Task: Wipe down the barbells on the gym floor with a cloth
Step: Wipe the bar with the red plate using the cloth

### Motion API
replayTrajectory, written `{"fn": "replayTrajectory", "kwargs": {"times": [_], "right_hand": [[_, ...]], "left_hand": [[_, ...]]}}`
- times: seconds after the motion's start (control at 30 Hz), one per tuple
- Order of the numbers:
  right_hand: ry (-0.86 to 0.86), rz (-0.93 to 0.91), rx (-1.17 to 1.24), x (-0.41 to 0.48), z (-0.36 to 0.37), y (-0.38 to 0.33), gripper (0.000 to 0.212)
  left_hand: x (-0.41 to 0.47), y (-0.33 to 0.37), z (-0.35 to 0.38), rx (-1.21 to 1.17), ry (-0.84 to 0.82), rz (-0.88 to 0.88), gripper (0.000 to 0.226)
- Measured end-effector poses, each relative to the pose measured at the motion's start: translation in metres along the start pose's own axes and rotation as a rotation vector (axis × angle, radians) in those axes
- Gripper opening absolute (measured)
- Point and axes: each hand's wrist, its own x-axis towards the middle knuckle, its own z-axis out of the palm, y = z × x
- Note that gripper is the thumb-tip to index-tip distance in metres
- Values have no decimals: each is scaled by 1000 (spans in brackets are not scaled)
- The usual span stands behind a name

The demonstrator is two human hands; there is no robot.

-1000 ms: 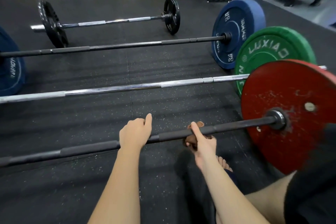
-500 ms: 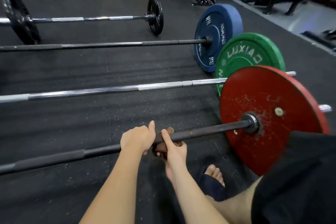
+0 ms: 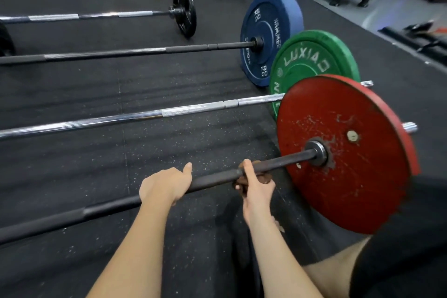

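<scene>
Both hands are working low in the frame: the left hand (image 3: 167, 185) is gripping the nearest barbell (image 3: 215, 179), and the right hand (image 3: 257, 189) is clamping a brown cloth (image 3: 264, 178) round the bar, near the red plate (image 3: 343, 152) (badly scuffed). Other barbells (image 3: 169, 112) are lying beyond on the floor (image 3: 72, 164).

We are in a gym: speckled black rubber flooring (image 3: 72, 164), long steel barbells (image 3: 121, 120) in a row, a worn round red weight plate (image 3: 350, 189), a green bumper plate (image 3: 312, 55), a blue bumper plate (image 3: 266, 31).
</scene>
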Motion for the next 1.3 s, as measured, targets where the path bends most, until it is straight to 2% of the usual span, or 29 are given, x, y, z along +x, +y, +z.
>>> {"fn": "replayTrajectory", "kwargs": {"times": [0.07,0.2,0.33,0.5,0.6,0.67,0.77,0.8,0.83,0.9,1.0,1.03,1.17,1.23,1.3], "right_hand": [[-74,31,-66,-9,8,11,85],[-193,126,-70,-31,24,26,75],[-67,119,-2,-20,16,8,58],[130,4,111,21,-16,-41,70],[170,-45,106,27,-25,-49,72],[136,-33,83,21,-21,-38,79],[-12,-4,-16,4,-9,-14,110],[-68,18,-59,-1,-4,-6,114],[-125,44,-104,-6,0,1,112],[-232,86,-172,-18,9,14,91],[-252,127,-192,-23,17,27,75],[-237,130,-197,-20,17,26,79],[-157,121,-282,-9,15,15,125],[-102,109,-288,-2,10,8,123],[-65,101,-249,4,6,1,108]], "left_hand": [[1,0,0,-14,-10,-7,75],[1,0,0,-31,9,-10,77],[-2,-1,0,-22,41,-2,71],[-2,-2,2,-26,61,7,64],[-1,-1,1,-30,45,-22,66],[-1,1,-1,-28,27,-36,68],[-4,2,-4,-17,12,-41,69],[-4,2,-4,-15,12,-43,70],[-5,2,-5,-12,16,-46,70],[-6,2,-5,-7,25,-47,71],[-7,2,-5,4,42,-35,70],[-7,2,-5,3,48,-31,70],[-7,0,-3,3,52,-20,70],[-6,0,-2,-2,40,-20,70],[-5,-1,-1,0,27,-18,70]]}}
